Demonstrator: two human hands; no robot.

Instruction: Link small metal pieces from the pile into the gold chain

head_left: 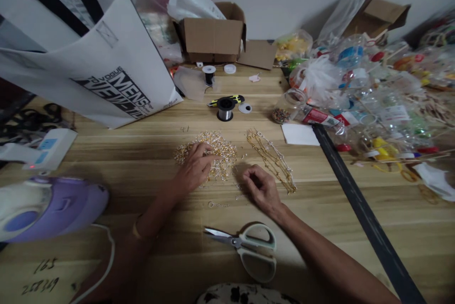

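My left hand [195, 166] rests on a pile of small gold and silver pieces [222, 152], its fingers apart and nothing seen held in them. To its right, my right hand [261, 188] is closed in a pinch near the pile; what it grips is too small to make out. Gold and silver chains [272, 159] lie beyond and to the right of that hand. A short silver chain with a ring [217, 205] lies between my hands and the scissors [245, 244], whose blades point left.
Wire spools [225, 110] and a bead jar [289, 107] stand behind the pile. A white bag [117, 62] and purple appliance [67, 207] occupy the left. Plastic containers [387, 100] crowd the right behind a dark strip [359, 204]. A cardboard box [213, 38] stands at the back.
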